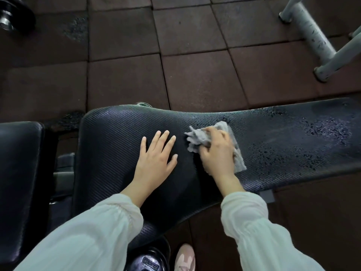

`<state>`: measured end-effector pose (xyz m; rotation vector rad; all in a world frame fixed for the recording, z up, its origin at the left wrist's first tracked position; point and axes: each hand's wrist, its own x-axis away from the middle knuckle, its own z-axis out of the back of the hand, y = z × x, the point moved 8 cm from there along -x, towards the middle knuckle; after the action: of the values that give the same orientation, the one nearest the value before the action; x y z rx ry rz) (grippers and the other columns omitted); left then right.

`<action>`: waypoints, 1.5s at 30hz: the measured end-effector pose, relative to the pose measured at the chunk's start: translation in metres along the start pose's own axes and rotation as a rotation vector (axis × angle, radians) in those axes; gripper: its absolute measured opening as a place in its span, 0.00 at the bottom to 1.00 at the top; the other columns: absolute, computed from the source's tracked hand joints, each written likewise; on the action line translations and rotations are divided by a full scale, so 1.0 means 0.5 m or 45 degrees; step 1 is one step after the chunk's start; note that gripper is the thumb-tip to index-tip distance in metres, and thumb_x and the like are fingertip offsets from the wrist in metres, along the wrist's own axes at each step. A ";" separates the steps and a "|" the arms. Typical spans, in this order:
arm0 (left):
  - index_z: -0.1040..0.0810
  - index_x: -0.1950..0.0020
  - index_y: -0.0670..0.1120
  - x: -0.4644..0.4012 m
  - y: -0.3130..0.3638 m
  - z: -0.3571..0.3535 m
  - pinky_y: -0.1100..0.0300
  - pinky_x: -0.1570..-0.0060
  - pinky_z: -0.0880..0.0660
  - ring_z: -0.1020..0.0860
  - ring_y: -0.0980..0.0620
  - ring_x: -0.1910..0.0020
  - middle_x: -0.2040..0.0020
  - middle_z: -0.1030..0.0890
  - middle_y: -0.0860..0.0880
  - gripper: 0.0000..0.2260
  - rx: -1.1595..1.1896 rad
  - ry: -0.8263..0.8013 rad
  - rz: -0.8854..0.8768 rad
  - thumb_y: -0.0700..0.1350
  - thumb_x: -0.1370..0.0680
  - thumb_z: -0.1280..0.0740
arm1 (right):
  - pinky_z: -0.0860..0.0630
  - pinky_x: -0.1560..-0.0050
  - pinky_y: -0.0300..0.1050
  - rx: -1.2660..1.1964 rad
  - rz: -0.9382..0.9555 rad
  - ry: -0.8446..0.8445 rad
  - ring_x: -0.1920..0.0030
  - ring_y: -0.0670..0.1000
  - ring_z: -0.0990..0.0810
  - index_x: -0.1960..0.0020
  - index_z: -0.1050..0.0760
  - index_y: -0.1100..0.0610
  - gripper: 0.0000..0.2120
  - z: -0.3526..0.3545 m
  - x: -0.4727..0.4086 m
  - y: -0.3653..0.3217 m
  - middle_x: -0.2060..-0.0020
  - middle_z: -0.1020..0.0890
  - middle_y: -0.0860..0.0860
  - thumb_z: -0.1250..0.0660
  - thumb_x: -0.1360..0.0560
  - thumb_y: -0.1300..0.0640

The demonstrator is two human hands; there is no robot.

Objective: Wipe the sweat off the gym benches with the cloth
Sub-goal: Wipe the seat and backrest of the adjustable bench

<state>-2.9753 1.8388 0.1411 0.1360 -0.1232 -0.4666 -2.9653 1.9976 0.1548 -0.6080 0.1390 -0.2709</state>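
A black textured gym bench pad (117, 145) runs across the view from left to right. Droplets of sweat (304, 141) speckle its right half. My right hand (215, 151) grips a crumpled grey cloth (197, 138) and presses it on the pad near the middle, at the edge of the wet patch. My left hand (156, 153) lies flat on the dry part of the pad just left of the cloth, fingers straight and spread.
A second black seat pad (17, 173) sits at the left, with the bench frame in the gap between. White metal frame legs (312, 34) stand on the dark rubber floor tiles at the upper right. A dumbbell (148, 261) and my shoe (185, 257) are below the bench.
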 end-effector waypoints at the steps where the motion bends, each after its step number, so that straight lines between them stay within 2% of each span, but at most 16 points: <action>1: 0.26 0.35 0.42 -0.015 -0.008 0.004 0.37 0.40 0.35 0.28 0.43 0.35 0.35 0.26 0.43 0.24 0.010 0.002 0.032 0.53 0.25 0.46 | 0.30 0.46 0.55 -0.024 0.047 -0.053 0.47 0.58 0.26 0.46 0.25 0.60 0.20 -0.011 -0.002 -0.019 0.51 0.21 0.56 0.39 0.36 0.55; 4: 0.39 0.26 0.45 -0.062 -0.030 0.003 0.42 0.30 0.48 0.44 0.47 0.26 0.25 0.40 0.46 0.25 0.038 -0.057 0.148 0.54 0.20 0.48 | 0.30 0.43 0.51 0.077 0.379 -0.152 0.40 0.56 0.26 0.45 0.25 0.58 0.21 -0.016 0.026 -0.037 0.42 0.22 0.55 0.41 0.35 0.53; 6: 0.44 0.24 0.46 -0.078 -0.038 -0.008 0.43 0.29 0.53 0.50 0.48 0.24 0.24 0.46 0.48 0.26 0.016 -0.071 0.165 0.56 0.20 0.52 | 0.32 0.41 0.48 0.114 0.428 -0.059 0.39 0.55 0.27 0.44 0.23 0.58 0.20 0.006 0.022 -0.003 0.39 0.23 0.55 0.42 0.33 0.54; 8: 0.36 0.27 0.44 -0.081 -0.037 -0.009 0.39 0.32 0.45 0.41 0.45 0.27 0.26 0.37 0.45 0.29 0.033 -0.067 0.161 0.56 0.23 0.55 | 0.33 0.41 0.49 0.111 0.309 0.079 0.41 0.58 0.26 0.45 0.22 0.61 0.20 0.022 -0.010 0.030 0.42 0.22 0.57 0.43 0.32 0.55; 10: 0.29 0.32 0.42 -0.082 -0.039 -0.011 0.37 0.37 0.38 0.33 0.43 0.31 0.31 0.30 0.44 0.27 -0.005 -0.017 0.139 0.55 0.24 0.51 | 0.33 0.43 0.49 0.079 0.135 0.180 0.45 0.61 0.23 0.47 0.22 0.63 0.21 0.017 -0.055 0.039 0.46 0.20 0.60 0.44 0.33 0.55; 13: 0.27 0.34 0.42 -0.082 -0.038 -0.003 0.36 0.41 0.34 0.29 0.43 0.34 0.34 0.26 0.44 0.25 -0.031 0.036 0.131 0.54 0.24 0.48 | 0.30 0.44 0.51 0.047 0.056 0.141 0.48 0.61 0.22 0.49 0.21 0.64 0.20 -0.021 -0.107 -0.002 0.49 0.18 0.59 0.44 0.33 0.56; 16: 0.27 0.34 0.42 -0.083 -0.037 -0.006 0.37 0.41 0.33 0.29 0.43 0.34 0.34 0.26 0.44 0.25 -0.046 0.063 0.107 0.54 0.24 0.48 | 0.28 0.44 0.58 -0.002 0.222 -0.001 0.46 0.60 0.23 0.47 0.21 0.63 0.18 -0.052 -0.102 -0.055 0.47 0.19 0.59 0.39 0.34 0.60; 20: 0.26 0.34 0.42 -0.083 -0.036 -0.006 0.35 0.41 0.33 0.28 0.42 0.35 0.34 0.26 0.43 0.25 -0.036 0.074 0.115 0.53 0.24 0.48 | 0.28 0.44 0.52 0.036 0.362 0.007 0.44 0.57 0.24 0.47 0.21 0.61 0.19 -0.027 -0.043 -0.037 0.45 0.20 0.56 0.44 0.32 0.57; 24: 0.26 0.34 0.42 -0.085 -0.036 -0.007 0.36 0.41 0.33 0.28 0.42 0.35 0.35 0.25 0.43 0.25 -0.037 0.058 0.113 0.54 0.24 0.48 | 0.26 0.45 0.55 0.044 0.171 0.161 0.47 0.60 0.22 0.49 0.21 0.63 0.19 -0.006 -0.063 0.004 0.48 0.19 0.59 0.44 0.32 0.57; 27: 0.26 0.35 0.42 -0.085 -0.035 -0.005 0.36 0.41 0.33 0.28 0.42 0.35 0.35 0.25 0.44 0.25 -0.038 0.065 0.121 0.53 0.24 0.48 | 0.29 0.43 0.58 0.011 0.016 0.103 0.45 0.62 0.24 0.47 0.21 0.65 0.19 -0.032 -0.114 -0.014 0.47 0.19 0.60 0.42 0.34 0.61; 31: 0.26 0.35 0.41 -0.084 -0.033 -0.007 0.35 0.41 0.33 0.28 0.42 0.35 0.35 0.25 0.43 0.24 -0.044 0.060 0.131 0.53 0.24 0.48 | 0.33 0.37 0.55 -0.034 0.240 -0.140 0.41 0.60 0.26 0.43 0.22 0.63 0.21 -0.061 -0.117 -0.059 0.44 0.21 0.59 0.42 0.34 0.61; 34: 0.26 0.35 0.42 -0.083 -0.034 -0.006 0.36 0.41 0.33 0.28 0.43 0.35 0.34 0.26 0.43 0.25 -0.029 0.066 0.139 0.53 0.24 0.47 | 0.35 0.40 0.45 -0.032 0.326 -0.085 0.44 0.60 0.24 0.46 0.21 0.63 0.19 -0.033 -0.109 -0.036 0.47 0.19 0.58 0.39 0.35 0.64; 37: 0.27 0.35 0.41 -0.082 -0.036 0.001 0.37 0.42 0.32 0.27 0.43 0.36 0.33 0.27 0.41 0.25 -0.016 0.080 0.152 0.54 0.25 0.47 | 0.33 0.42 0.49 0.027 0.137 0.006 0.46 0.61 0.24 0.48 0.20 0.63 0.16 -0.024 -0.141 -0.015 0.50 0.18 0.58 0.39 0.33 0.62; 39: 0.27 0.35 0.40 -0.083 -0.037 0.003 0.38 0.42 0.31 0.26 0.43 0.37 0.34 0.27 0.40 0.26 -0.003 0.091 0.154 0.54 0.25 0.47 | 0.34 0.42 0.51 0.100 0.016 -0.052 0.44 0.60 0.27 0.46 0.21 0.62 0.14 -0.050 -0.180 -0.025 0.48 0.19 0.58 0.39 0.29 0.62; 42: 0.27 0.35 0.38 -0.082 -0.042 0.000 0.38 0.42 0.31 0.25 0.43 0.37 0.35 0.26 0.39 0.27 -0.001 0.097 0.155 0.54 0.26 0.46 | 0.33 0.40 0.52 0.070 0.169 -0.258 0.41 0.60 0.28 0.45 0.22 0.62 0.15 -0.108 -0.203 -0.096 0.46 0.20 0.59 0.38 0.30 0.63; 45: 0.26 0.37 0.38 -0.083 -0.044 -0.002 0.37 0.42 0.31 0.25 0.43 0.38 0.37 0.25 0.38 0.25 0.039 0.112 0.171 0.53 0.27 0.46 | 0.28 0.44 0.55 -0.043 0.327 -0.216 0.47 0.61 0.24 0.47 0.21 0.63 0.18 -0.113 -0.152 -0.141 0.50 0.18 0.58 0.41 0.34 0.62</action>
<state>-3.0215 1.8385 0.1331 0.1768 -0.0529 -0.3242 -3.0645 1.9334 0.1536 -0.6365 0.0569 0.0318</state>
